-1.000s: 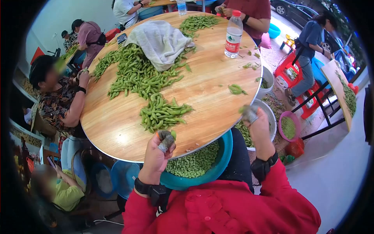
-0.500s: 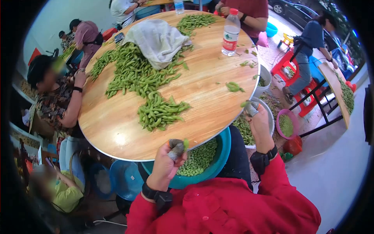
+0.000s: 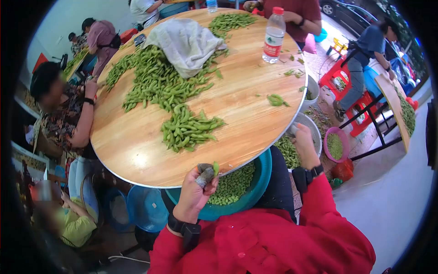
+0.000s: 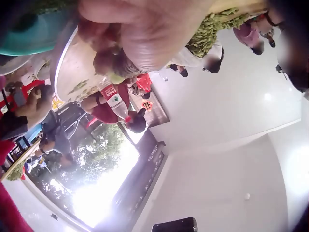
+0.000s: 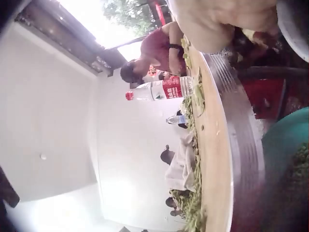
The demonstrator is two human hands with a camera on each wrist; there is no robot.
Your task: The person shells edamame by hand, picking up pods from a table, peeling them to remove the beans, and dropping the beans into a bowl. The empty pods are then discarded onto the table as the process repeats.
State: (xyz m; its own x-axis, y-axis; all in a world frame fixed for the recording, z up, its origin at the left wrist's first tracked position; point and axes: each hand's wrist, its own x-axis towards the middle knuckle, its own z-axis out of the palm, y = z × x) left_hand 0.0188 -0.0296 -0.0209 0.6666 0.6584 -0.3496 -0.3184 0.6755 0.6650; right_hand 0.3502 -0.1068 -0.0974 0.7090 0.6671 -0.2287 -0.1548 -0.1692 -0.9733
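My left hand [image 3: 195, 195] is over the table's front edge and the teal basin [image 3: 268, 176]. It pinches a green soybean pod [image 3: 216, 168] upright between thumb and finger, with a grey covering on a fingertip. Shelled green beans [image 3: 230, 188] lie in the basin. My right hand [image 3: 305, 142] is at the table's right edge, above a pale tub [image 3: 317, 132] with green pods in it. Blur hides its fingertips, and I cannot tell whether they hold anything. In the right wrist view, the same hand [image 5: 212, 24] is partly cut off.
The round wooden table [image 3: 246, 91] carries a heap of pods [image 3: 157, 84], a nearer small pile [image 3: 189, 130], a grey-white cloth [image 3: 185, 45] and a water bottle [image 3: 273, 36]. People sit and stand around it. A pink basin [image 3: 336, 145] and red stools [image 3: 337, 80] are to the right.
My left hand has shifted right along the table edge, and its pod shows more. The green piece at my right fingertips half a second ago is no longer visible.
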